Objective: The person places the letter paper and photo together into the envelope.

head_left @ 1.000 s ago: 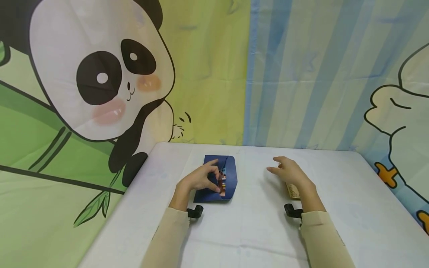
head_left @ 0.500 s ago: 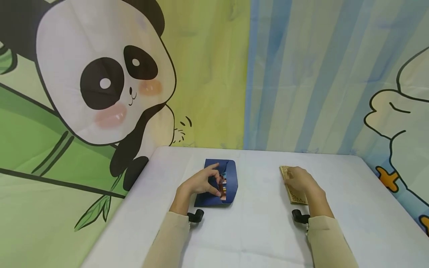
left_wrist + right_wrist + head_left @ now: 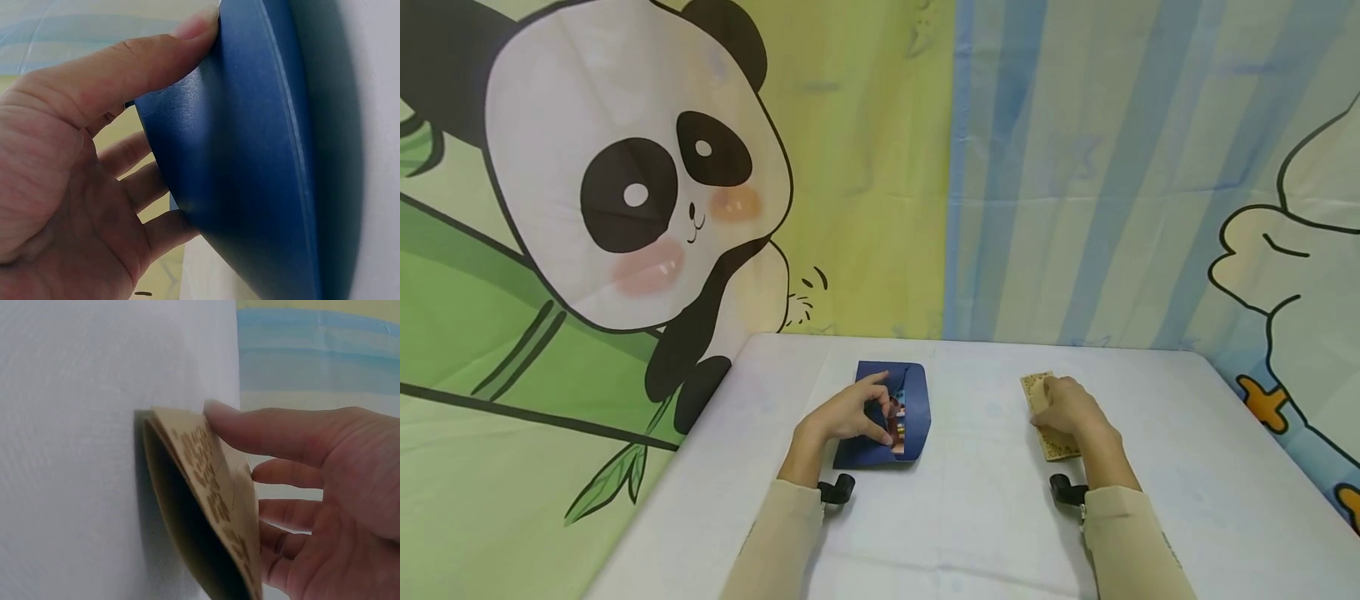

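Note:
In the head view my left hand [image 3: 847,414] pinches a dark blue envelope [image 3: 916,417] that lies on the white table. Its opening faces right, and a colourful printed piece [image 3: 898,421] shows inside. The left wrist view has my thumb on the near side of the blue paper [image 3: 244,144], with fingers behind its edge. Farther right, my right hand [image 3: 1070,408] grips a tan card [image 3: 1058,446] with a brown pattern. Seen from the right wrist, the card [image 3: 206,469] looks folded, its two layers gaping, my thumb on its upper edge and fingers behind.
A white cloth covers the table [image 3: 970,517]. Behind it hangs a printed backdrop with a panda [image 3: 640,192] on the left and blue stripes [image 3: 1075,167] on the right. Black cameras sit on both wrists.
My right hand has come down and back to the right onto the tan card and now grips it; the card has turned slightly. My left hand and the envelope stay in place.

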`<state>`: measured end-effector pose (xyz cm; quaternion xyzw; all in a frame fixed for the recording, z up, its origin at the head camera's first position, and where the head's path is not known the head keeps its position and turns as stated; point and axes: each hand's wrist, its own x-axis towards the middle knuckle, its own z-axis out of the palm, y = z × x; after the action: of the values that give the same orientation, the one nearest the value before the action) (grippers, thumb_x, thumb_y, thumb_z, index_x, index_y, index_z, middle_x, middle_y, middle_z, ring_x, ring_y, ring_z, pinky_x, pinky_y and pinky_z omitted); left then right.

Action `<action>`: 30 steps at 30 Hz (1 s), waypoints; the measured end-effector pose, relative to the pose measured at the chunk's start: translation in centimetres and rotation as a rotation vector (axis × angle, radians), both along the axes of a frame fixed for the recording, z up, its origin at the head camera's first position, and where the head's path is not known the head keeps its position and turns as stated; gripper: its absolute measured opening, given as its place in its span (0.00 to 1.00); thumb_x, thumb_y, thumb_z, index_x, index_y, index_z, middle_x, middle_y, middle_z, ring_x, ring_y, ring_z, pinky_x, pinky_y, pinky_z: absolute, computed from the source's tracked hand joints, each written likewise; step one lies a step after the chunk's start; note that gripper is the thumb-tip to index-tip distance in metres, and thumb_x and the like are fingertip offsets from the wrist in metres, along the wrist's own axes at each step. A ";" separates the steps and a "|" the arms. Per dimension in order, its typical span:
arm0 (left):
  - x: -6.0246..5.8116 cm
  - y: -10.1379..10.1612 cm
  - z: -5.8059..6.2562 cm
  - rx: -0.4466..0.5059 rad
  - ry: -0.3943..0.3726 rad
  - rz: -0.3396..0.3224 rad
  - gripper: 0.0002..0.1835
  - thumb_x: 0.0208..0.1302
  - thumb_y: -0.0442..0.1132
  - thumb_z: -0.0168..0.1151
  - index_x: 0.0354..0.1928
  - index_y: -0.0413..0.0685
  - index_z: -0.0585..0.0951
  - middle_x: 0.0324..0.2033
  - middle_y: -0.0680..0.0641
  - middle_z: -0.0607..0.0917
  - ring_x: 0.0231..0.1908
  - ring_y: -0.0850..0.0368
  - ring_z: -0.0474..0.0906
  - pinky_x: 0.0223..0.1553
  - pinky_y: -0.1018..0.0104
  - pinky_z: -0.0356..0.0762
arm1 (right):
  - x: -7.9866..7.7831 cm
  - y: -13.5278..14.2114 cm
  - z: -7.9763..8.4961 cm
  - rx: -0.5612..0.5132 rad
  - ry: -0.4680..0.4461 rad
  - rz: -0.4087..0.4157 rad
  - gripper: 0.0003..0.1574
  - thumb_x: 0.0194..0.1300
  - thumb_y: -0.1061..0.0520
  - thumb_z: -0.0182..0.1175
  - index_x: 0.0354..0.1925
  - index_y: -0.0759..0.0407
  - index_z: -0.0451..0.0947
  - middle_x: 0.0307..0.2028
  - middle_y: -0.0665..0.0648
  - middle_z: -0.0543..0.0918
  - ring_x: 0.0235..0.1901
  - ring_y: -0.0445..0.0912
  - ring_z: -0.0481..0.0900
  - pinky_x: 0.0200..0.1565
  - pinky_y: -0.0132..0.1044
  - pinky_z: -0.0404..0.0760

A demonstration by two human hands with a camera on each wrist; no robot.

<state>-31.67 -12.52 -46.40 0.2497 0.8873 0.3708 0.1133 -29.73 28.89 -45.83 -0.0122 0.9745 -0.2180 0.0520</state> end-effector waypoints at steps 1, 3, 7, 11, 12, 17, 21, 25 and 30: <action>0.0 0.0 0.0 0.003 -0.001 -0.001 0.21 0.45 0.42 0.87 0.32 0.60 0.79 0.82 0.49 0.56 0.81 0.36 0.52 0.77 0.34 0.55 | -0.1 0.0 0.0 -0.014 -0.003 -0.004 0.56 0.60 0.53 0.76 0.73 0.77 0.59 0.63 0.82 0.71 0.53 0.68 0.75 0.58 0.65 0.75; 0.1 0.0 0.1 0.006 -0.003 0.000 0.21 0.45 0.41 0.87 0.32 0.60 0.79 0.82 0.49 0.56 0.81 0.36 0.52 0.77 0.34 0.55 | -0.1 0.0 0.1 -0.034 -0.006 -0.009 0.56 0.59 0.54 0.77 0.73 0.77 0.59 0.63 0.82 0.71 0.53 0.67 0.76 0.58 0.65 0.75; 0.2 0.0 0.1 0.011 -0.005 -0.001 0.21 0.46 0.41 0.87 0.32 0.58 0.79 0.82 0.48 0.57 0.81 0.35 0.52 0.76 0.33 0.55 | -0.1 -0.1 0.3 -0.067 0.001 -0.015 0.52 0.59 0.60 0.75 0.73 0.75 0.61 0.66 0.82 0.70 0.55 0.69 0.77 0.56 0.64 0.78; 0.1 0.0 0.1 0.013 -0.015 0.002 0.21 0.46 0.41 0.87 0.33 0.57 0.78 0.82 0.48 0.57 0.81 0.35 0.51 0.76 0.33 0.55 | 0.0 -0.1 0.6 -0.087 0.023 -0.027 0.45 0.60 0.64 0.72 0.72 0.73 0.66 0.67 0.82 0.69 0.58 0.73 0.76 0.53 0.62 0.80; 0.1 0.0 0.1 0.014 -0.017 0.002 0.21 0.46 0.41 0.87 0.33 0.57 0.78 0.82 0.48 0.57 0.81 0.35 0.51 0.76 0.34 0.55 | 0.0 -0.1 0.7 -0.096 0.024 -0.033 0.44 0.60 0.64 0.71 0.71 0.73 0.67 0.67 0.82 0.69 0.59 0.73 0.76 0.53 0.62 0.80; 0.1 0.0 0.2 0.020 -0.017 -0.002 0.21 0.46 0.41 0.86 0.33 0.56 0.79 0.82 0.47 0.57 0.81 0.35 0.50 0.76 0.33 0.56 | -0.2 -0.1 0.7 -0.131 0.024 -0.041 0.43 0.61 0.64 0.70 0.71 0.74 0.67 0.68 0.83 0.67 0.63 0.76 0.72 0.59 0.65 0.78; 0.1 0.0 0.2 0.012 -0.006 -0.002 0.21 0.46 0.41 0.87 0.33 0.57 0.79 0.82 0.47 0.57 0.81 0.35 0.52 0.76 0.33 0.55 | -0.3 -0.1 0.7 -0.154 0.026 -0.042 0.42 0.64 0.63 0.68 0.71 0.76 0.66 0.68 0.83 0.68 0.63 0.75 0.73 0.60 0.66 0.77; 0.0 0.0 0.1 0.000 0.006 0.000 0.20 0.46 0.42 0.87 0.33 0.59 0.80 0.82 0.47 0.58 0.81 0.36 0.52 0.76 0.32 0.54 | -0.4 -0.1 0.7 -0.188 0.056 -0.038 0.40 0.69 0.58 0.66 0.71 0.75 0.66 0.68 0.82 0.69 0.62 0.73 0.75 0.58 0.66 0.78; 0.0 0.1 0.2 0.008 -0.001 -0.001 0.20 0.46 0.40 0.87 0.32 0.58 0.80 0.82 0.47 0.57 0.81 0.36 0.51 0.77 0.32 0.52 | -0.7 -0.2 0.6 -0.278 0.106 -0.034 0.39 0.74 0.53 0.60 0.73 0.74 0.64 0.61 0.80 0.78 0.42 0.62 0.89 0.44 0.49 0.85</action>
<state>-31.64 -12.46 -46.22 0.2507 0.8855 0.3745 0.1130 -30.41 28.67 -45.22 -0.0141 0.9364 -0.3507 -0.0056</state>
